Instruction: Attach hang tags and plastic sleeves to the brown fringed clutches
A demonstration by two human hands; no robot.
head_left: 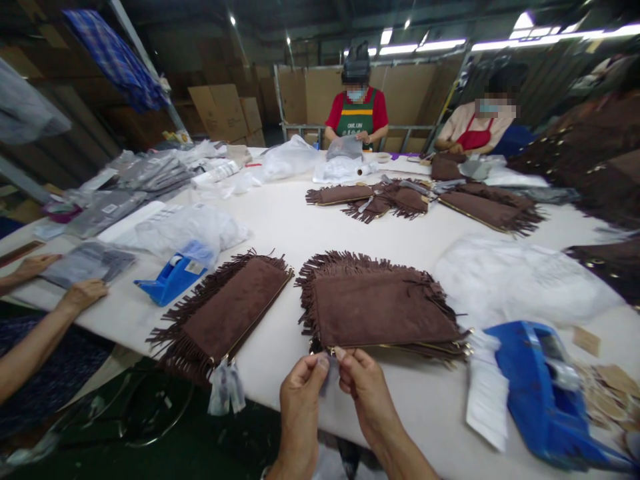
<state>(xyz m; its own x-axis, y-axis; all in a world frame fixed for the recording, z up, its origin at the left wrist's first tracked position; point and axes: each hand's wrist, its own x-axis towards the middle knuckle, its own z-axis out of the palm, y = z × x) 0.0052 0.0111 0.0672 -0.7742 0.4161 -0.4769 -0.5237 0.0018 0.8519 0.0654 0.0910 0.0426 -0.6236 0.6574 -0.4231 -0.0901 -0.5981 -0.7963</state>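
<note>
A brown fringed pouch (375, 307) lies in front of me with its zipper edge towards me, apparently stacked on another. My right hand (367, 387) is closed in a pinch at the left end of that zipper, on the zipper pull (331, 351). Beside it my left hand (303, 397) pinches thumb against fingers at a bit of translucent plastic wrap (331, 379) hanging below the pull; fingers partly hide it. To the left rests a second brown fringed pouch (237, 303); its wrapped tassels (226, 388) hang over the table edge.
Blue tape dispensers stand at left (173, 277) and right (540, 393). White plastic bags (520, 280) and small paper pieces (610, 393) lie at right. More fringed pouches (480, 207) are farther back. A co-worker's hands (83, 293) hold a grey bag at left; two people work across the table.
</note>
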